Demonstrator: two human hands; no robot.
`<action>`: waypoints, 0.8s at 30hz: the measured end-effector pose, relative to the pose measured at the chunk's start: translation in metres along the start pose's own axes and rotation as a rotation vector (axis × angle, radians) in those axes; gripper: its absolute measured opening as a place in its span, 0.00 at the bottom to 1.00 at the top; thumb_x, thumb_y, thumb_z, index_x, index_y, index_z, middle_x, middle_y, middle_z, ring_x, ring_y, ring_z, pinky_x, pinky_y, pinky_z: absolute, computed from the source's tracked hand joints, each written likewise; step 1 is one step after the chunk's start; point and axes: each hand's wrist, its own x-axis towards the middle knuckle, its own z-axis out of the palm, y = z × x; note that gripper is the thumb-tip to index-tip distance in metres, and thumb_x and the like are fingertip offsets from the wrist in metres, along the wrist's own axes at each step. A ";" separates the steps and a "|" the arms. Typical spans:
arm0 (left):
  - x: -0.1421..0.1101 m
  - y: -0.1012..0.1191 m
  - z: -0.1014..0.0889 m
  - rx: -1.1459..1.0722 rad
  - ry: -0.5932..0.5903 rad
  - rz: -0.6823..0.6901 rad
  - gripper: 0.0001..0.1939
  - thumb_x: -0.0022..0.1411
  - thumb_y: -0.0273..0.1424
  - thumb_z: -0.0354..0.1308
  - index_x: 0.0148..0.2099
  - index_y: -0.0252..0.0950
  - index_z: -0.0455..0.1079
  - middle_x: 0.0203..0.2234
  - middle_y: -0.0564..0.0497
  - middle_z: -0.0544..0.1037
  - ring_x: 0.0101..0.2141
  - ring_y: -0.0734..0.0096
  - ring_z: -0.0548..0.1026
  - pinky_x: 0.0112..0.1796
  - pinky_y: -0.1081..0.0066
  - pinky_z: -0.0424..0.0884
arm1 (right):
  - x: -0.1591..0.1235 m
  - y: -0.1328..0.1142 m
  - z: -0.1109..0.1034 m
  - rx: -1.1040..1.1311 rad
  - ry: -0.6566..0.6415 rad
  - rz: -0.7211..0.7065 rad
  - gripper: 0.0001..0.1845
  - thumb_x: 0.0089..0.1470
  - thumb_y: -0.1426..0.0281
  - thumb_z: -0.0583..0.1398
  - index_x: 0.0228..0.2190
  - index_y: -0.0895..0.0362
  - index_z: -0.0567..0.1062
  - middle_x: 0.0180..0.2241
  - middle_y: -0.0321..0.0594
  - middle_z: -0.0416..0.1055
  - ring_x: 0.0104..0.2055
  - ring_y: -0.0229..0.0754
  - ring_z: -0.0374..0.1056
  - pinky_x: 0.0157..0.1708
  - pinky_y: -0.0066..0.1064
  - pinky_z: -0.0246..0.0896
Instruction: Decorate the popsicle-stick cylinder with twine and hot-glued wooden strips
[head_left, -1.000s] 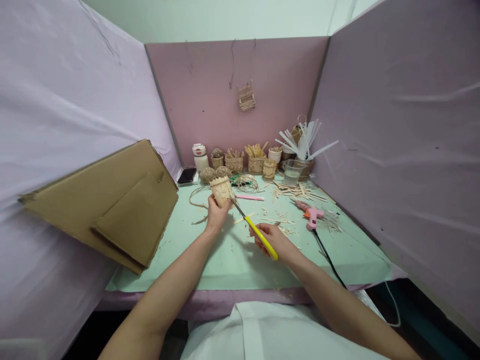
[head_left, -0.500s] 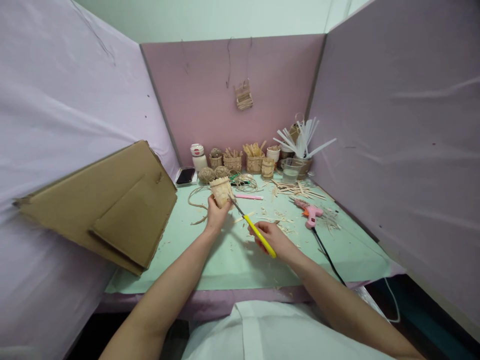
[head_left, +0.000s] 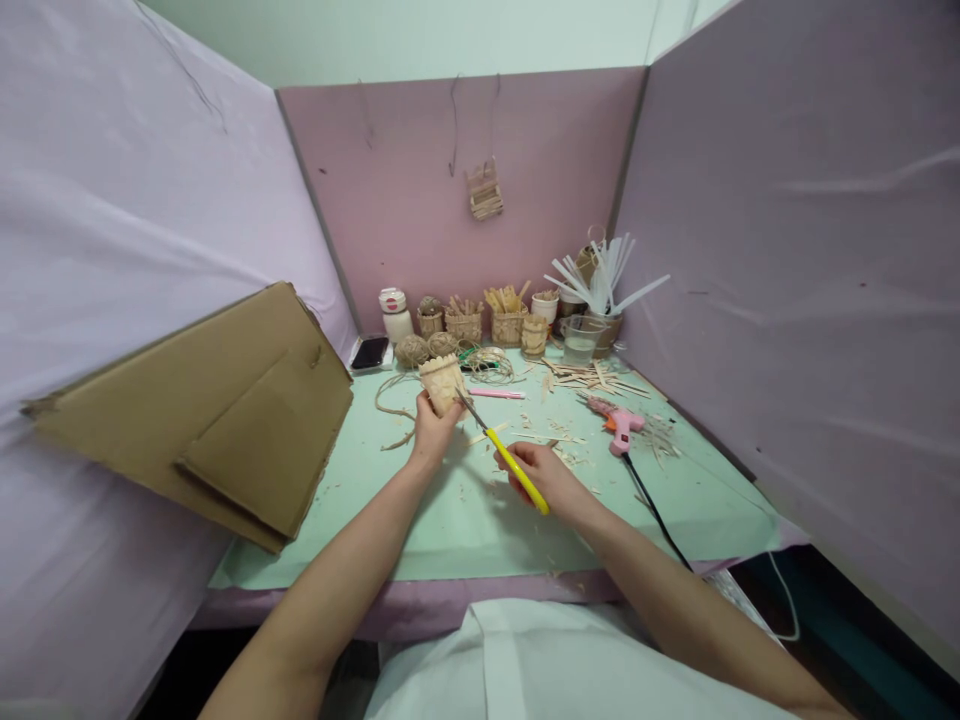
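Note:
My left hand [head_left: 435, 430] is closed around the lower part of a small pale wooden cup [head_left: 441, 378] with a scalloped rim, raised over the table. In my right hand [head_left: 541, 470] is a pair of scissors [head_left: 517, 468] with yellow handles. Their blades point up and left, and the tips meet the right side of the cup near my left thumb. Whether the blades are parted is too small to tell. A pink pen [head_left: 496, 394] lies just behind the blades, and wood scraps [head_left: 566, 455] are scattered around my right hand.
A pink glue gun [head_left: 622, 425] with a black cord lies at right. Folded cardboard [head_left: 247, 420] leans at left. Along the back stand baskets of sticks [head_left: 508, 325], twine balls [head_left: 412, 350], a white jar [head_left: 396, 315], a clear cup [head_left: 580, 342] and white glue sticks [head_left: 607, 275]. Thin wood strips [head_left: 596, 380] lie before them.
The view has shifted very slightly. Both hands, the cup and the scissors keep almost the same pose.

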 end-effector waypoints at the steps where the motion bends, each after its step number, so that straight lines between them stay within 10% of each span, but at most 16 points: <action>1: 0.000 0.000 0.000 0.001 0.001 0.001 0.26 0.50 0.36 0.68 0.49 0.38 0.62 0.47 0.42 0.76 0.49 0.58 0.75 0.52 0.60 0.68 | 0.000 0.000 0.000 -0.009 0.002 -0.003 0.22 0.46 0.48 0.61 0.25 0.55 0.68 0.15 0.28 0.59 0.17 0.33 0.53 0.17 0.26 0.45; 15: 0.002 0.003 0.000 -0.269 -0.104 -0.200 0.24 0.53 0.41 0.67 0.48 0.39 0.64 0.48 0.44 0.76 0.46 0.65 0.76 0.43 0.67 0.72 | 0.004 -0.001 -0.012 -0.075 0.140 -0.117 0.24 0.52 0.46 0.58 0.25 0.55 0.69 0.17 0.31 0.61 0.21 0.36 0.56 0.22 0.28 0.48; 19: 0.006 0.014 -0.005 -0.509 -0.236 -0.379 0.20 0.54 0.41 0.64 0.46 0.38 0.67 0.42 0.45 0.78 0.41 0.65 0.77 0.39 0.67 0.73 | 0.032 -0.010 -0.045 -0.554 0.492 -0.169 0.16 0.59 0.57 0.56 0.30 0.57 0.73 0.27 0.41 0.72 0.31 0.42 0.67 0.30 0.30 0.53; 24: -0.001 0.027 -0.012 -0.603 -0.458 -0.408 0.21 0.55 0.43 0.63 0.47 0.37 0.71 0.42 0.42 0.79 0.44 0.58 0.78 0.45 0.59 0.74 | 0.070 -0.003 -0.065 -1.043 0.472 0.122 0.15 0.60 0.69 0.58 0.45 0.66 0.75 0.43 0.61 0.77 0.46 0.51 0.73 0.38 0.32 0.57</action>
